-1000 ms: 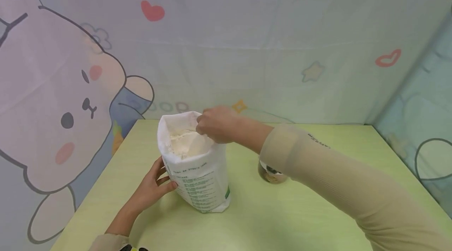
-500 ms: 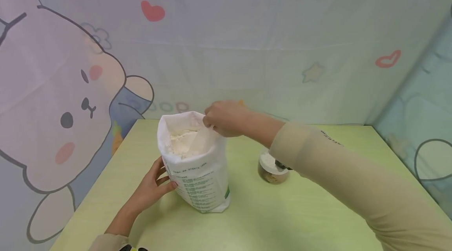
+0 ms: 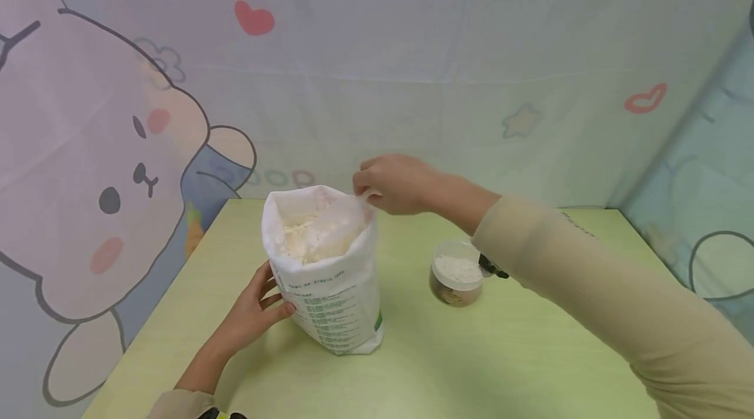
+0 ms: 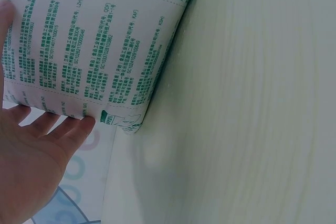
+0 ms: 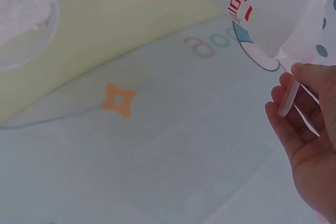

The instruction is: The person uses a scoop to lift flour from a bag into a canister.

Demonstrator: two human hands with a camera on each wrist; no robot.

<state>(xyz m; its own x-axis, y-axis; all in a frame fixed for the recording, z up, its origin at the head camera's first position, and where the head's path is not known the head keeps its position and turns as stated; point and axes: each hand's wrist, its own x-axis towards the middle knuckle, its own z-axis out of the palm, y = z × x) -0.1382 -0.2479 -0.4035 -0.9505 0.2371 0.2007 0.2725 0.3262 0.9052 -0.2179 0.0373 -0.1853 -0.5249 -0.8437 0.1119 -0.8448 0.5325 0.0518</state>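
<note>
An upright white flour bag (image 3: 336,308) with green print has its mouth turned out, and pale powder (image 3: 300,241) fills much of it. My left hand (image 3: 250,314) holds the bag's left side, thumb on the front and fingers around the side, as the left wrist view also shows on the printed bag (image 4: 79,40). Above the bag's right rim, my right hand (image 3: 406,184) pinches the handle (image 5: 289,97) of a translucent scoop (image 3: 338,226). The scoop lies tilted at the bag mouth with white powder in it; its outline is blurred.
To the right of the bag, a round clear tub (image 3: 456,278) holds white powder, partly behind the right sleeve (image 3: 554,262). Both stand on a pale green table (image 3: 424,366). A printed cloth (image 3: 377,78) hangs behind the table.
My right hand has risen and moved right, drawing the scoop up with powder in it. More of the tub shows from behind the sleeve. The left hand and bag keep their place.
</note>
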